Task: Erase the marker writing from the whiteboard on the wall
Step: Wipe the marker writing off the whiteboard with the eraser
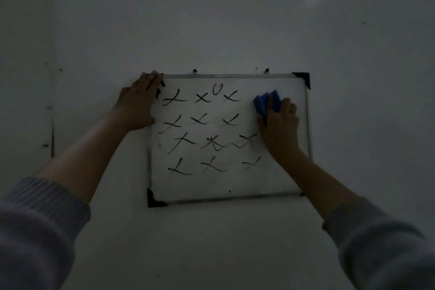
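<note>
A small whiteboard [284, 179] with a metal frame and black corner caps hangs on the wall. Black marker crosses [207, 139] fill its left and middle in several rows; the right strip is bare. My right hand [281, 122] presses a blue cloth [267, 101] against the board's upper right. My left hand [138, 105] lies flat over the board's upper left corner, fingers on the frame's edge. The scene is dim.
The board hangs from two pegs [194, 71] on a plain pale wall [211, 19]. A dark vertical mark [52, 136] runs down the wall at the left. Both my sleeves are pushed up on the forearms.
</note>
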